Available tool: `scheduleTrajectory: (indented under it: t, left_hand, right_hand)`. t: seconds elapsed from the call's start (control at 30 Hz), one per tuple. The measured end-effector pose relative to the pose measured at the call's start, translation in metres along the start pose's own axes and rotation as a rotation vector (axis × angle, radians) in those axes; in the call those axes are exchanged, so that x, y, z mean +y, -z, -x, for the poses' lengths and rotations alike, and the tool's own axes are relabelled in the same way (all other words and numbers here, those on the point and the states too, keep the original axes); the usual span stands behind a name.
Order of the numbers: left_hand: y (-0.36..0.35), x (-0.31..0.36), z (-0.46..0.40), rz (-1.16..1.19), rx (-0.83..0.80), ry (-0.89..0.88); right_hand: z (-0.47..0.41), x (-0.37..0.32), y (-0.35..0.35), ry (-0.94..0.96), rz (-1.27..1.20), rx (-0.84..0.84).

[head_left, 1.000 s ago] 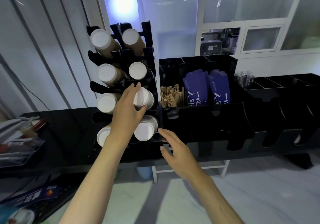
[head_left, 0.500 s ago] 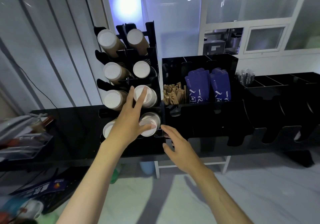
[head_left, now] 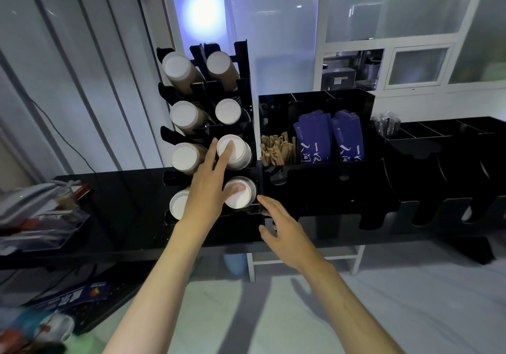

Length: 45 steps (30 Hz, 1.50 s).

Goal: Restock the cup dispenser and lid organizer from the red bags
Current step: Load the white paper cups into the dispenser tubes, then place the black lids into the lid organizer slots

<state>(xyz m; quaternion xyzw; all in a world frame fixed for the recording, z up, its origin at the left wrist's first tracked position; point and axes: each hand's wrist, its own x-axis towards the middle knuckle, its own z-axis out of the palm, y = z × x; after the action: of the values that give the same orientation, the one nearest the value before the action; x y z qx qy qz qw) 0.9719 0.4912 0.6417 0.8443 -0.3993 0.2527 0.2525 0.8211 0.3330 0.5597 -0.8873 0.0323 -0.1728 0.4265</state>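
Note:
A black cup dispenser (head_left: 243, 60) stands on the black counter with several stacks of paper cups lying in its slots, white bottoms facing me. My left hand (head_left: 210, 186) is spread flat over the lower right slots: one straight finger presses the third-row right cup stack (head_left: 238, 152), the thumb touches the bottom right cup stack (head_left: 242, 197). My right hand (head_left: 282, 225) hovers open just right of the dispenser's base, holding nothing. The black lid organizer (head_left: 427, 205) runs along the counter to the right. No red bag is in view.
A black condiment caddy (head_left: 364, 98) holds brown wooden stirrers (head_left: 276, 149) and blue packets (head_left: 328, 134). Clear-wrapped items (head_left: 386, 126) stand at its right. A clear tray of clutter (head_left: 41, 222) sits at the counter's left end. Boxes (head_left: 71, 299) lie on the floor below.
My left hand slid slightly down and right, its thumb now reaching the bottom right cup stack. My right hand stayed beside the dispenser's base. The camera moved closer.

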Motion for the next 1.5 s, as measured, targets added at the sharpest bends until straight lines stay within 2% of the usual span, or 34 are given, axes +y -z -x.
scheduleTrajectory:
  t: [0.13, 0.4, 0.5, 0.73, 0.87, 1.03, 1.3, 1.5]
  left_hand:
    - [-0.002, 0.005, -0.002, 0.009, 0.025, 0.038]
    - [0.003, 0.014, 0.010, -0.046, -0.025, 0.052]
    - [0.011, 0.027, 0.026, -0.149, -0.006, 0.036]
    - [0.007, 0.084, 0.090, -0.238, -0.063, -0.045]
    - [-0.018, 0.117, 0.123, -0.175, -0.153, -0.087]
    - [-0.062, 0.161, 0.152, -0.117, -0.300, -0.118]
    - [-0.127, 0.228, 0.190, -0.055, -0.541, -0.218]
    - [-0.169, 0.289, 0.206, -0.046, -0.637, -0.311]
  right_hand:
    - [0.001, -0.003, 0.000, -0.015, 0.007, -0.002]
    - [0.004, -0.006, 0.004, -0.034, -0.006, -0.036]
    - [0.016, -0.009, 0.013, -0.023, 0.007, -0.021]
    - [0.086, -0.005, 0.051, -0.002, 0.297, 0.100]
    - [0.134, 0.018, 0.072, -0.076, 0.481, 0.140]
    - [0.196, 0.050, 0.091, -0.203, 0.597, 0.215]
    - [0.286, 0.092, 0.128, -0.555, 0.609, 0.158]
    - [0.341, 0.137, 0.164, -0.678, 0.582, 0.145]
